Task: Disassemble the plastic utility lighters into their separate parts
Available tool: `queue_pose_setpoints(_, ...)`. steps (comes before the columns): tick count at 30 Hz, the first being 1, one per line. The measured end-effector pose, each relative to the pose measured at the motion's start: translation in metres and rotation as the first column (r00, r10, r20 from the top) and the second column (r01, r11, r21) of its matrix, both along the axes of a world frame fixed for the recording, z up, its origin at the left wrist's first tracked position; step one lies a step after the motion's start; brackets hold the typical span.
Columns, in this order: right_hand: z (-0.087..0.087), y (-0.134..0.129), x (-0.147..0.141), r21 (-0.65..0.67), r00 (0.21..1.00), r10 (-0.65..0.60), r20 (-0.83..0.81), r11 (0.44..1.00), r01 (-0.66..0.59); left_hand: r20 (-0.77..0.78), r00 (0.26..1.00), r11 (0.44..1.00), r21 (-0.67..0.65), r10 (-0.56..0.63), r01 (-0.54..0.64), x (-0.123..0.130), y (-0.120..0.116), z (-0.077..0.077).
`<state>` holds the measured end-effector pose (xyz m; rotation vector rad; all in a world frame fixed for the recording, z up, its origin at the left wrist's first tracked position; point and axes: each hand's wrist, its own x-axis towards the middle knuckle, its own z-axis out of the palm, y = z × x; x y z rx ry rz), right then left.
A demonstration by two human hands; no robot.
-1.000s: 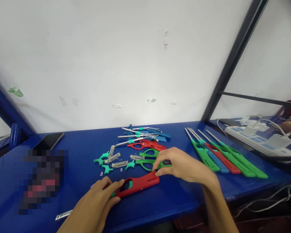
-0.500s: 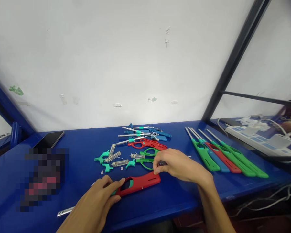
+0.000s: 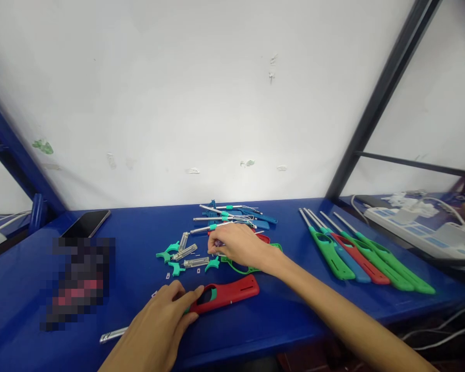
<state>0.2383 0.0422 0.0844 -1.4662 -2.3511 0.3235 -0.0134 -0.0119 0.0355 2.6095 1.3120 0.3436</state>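
Note:
My left hand (image 3: 165, 315) is closed around the neck of a red utility lighter (image 3: 236, 293), which lies on the table with its metal tube (image 3: 113, 335) pointing left. Teal plastic shows in the lighter's opening. My right hand (image 3: 236, 245) reaches over the loose parts, its fingertips pinched together; a small dark thing shows between them, too hidden to name. Left of it lie clear fuel tanks (image 3: 196, 262) and teal triggers (image 3: 212, 264). Green lighter shell halves (image 3: 240, 267) are partly covered by the right hand.
Blue lighter parts with metal tubes (image 3: 225, 219) lie at the back. Several assembled lighters (image 3: 333, 258) rest in a row on the right, near a white power strip (image 3: 399, 225). A phone (image 3: 87, 223) is at back left. A white wall stands behind the blue table (image 3: 139, 258).
My right hand has left the red lighter's end and moved left and away from me to the loose parts. My left hand stays on the lighter. The view has shifted slightly.

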Motion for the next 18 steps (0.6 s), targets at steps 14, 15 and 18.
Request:
queue_pose_setpoints(14,0.021,-0.097,0.032,-0.059,0.976,-0.163,-0.147,0.986,0.155,-0.034,0.986,0.941,0.293,-0.165,0.168,-0.004,0.003,-0.022)
queue_pose_setpoints(15,0.020,-0.106,0.036,-0.083,0.968,-0.195,-0.155,0.979,0.184,-0.010,0.983,0.928,0.325,-0.186,0.179,-0.003,0.002,-0.019)
queue_pose_setpoints(18,0.018,-0.118,0.046,-0.111,0.959,-0.234,-0.157,0.969,0.219,0.054,0.968,0.872,0.448,-0.246,0.197,-0.001,-0.004,-0.003)
